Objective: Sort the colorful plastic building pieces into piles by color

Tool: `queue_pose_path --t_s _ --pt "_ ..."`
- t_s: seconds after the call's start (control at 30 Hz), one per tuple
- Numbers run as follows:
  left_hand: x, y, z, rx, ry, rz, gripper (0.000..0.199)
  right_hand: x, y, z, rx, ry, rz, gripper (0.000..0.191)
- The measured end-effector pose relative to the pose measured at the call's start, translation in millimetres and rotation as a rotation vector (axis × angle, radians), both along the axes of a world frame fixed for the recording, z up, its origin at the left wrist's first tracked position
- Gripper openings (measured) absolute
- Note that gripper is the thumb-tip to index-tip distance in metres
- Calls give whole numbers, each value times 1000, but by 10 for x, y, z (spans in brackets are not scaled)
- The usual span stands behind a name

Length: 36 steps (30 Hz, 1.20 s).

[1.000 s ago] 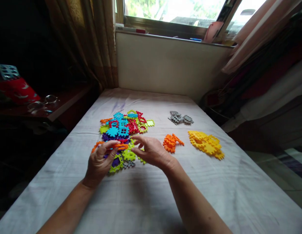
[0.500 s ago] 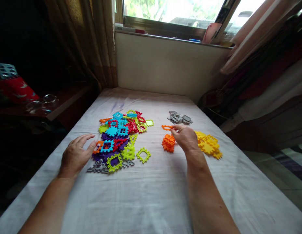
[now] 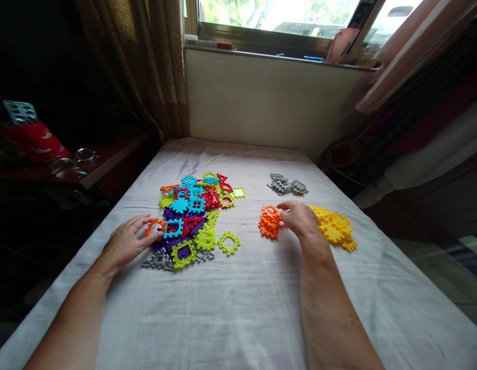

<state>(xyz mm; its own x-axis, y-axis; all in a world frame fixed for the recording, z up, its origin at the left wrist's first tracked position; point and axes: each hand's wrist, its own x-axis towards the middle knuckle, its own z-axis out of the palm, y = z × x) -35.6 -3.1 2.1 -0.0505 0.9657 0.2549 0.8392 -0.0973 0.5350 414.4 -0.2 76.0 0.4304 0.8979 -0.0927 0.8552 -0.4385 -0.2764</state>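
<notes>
My left hand is at the left edge of a mixed heap of toothed plastic building pieces, its thumb and fingers closed around an orange frame-shaped building piece. Beside that piece lies a light blue square frame. To the right, my right hand is over the edge of a small orange pile. An orange frame piece rests on top of this pile, close to the right fingertips. Thumb and index finger there are slightly apart.
Yellow pieces lie just right of my right hand, and grey pieces farther back. A lone lime frame is beside the mixed heap. Eyeglasses and a red pouch sit on the dark side table at left.
My right hand has lowered the orange frame onto the orange pile, and its fingers have loosened. My left hand has moved right and closed on another orange piece in the heap.
</notes>
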Motion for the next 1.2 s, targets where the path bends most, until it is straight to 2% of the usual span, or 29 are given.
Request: queue_pose_path --t_s 0.13,0.33,0.43,0.5,0.63,0.73,0.87,0.97,1.03,1.1,1.2 --pt "145 -87 181 -60 -125 113 51 -42 -12 53 95 -13 45 36" --pt "438 -192 349 92 -446 106 52 -445 -63 146 192 30 227 30" --pt "612 -245 365 82 -629 53 58 -782 -142 169 236 108 391 27" --pt "735 -295 361 34 -680 -14 60 -1007 -212 167 266 184 521 25" --pt "945 -403 328 15 -642 -155 53 -1343 -337 133 232 353 710 25" --pt "1031 -456 303 55 -598 -203 47 -1472 -385 116 168 356 775 21" --pt "1067 -476 286 51 -586 -238 43 -1500 -388 137 162 332 793 17" --pt "1047 -462 278 61 -523 -264 45 -1352 -324 162 198 364 767 19" --pt "1007 -440 268 119 -437 -255 47 -1143 -244 167 235 410 676 23" --pt "946 -406 255 200 -318 -213 44 -869 -152 154 279 449 529 27" --pt "837 -337 227 316 -137 -145 36 -448 -38 105 285 393 281 28"
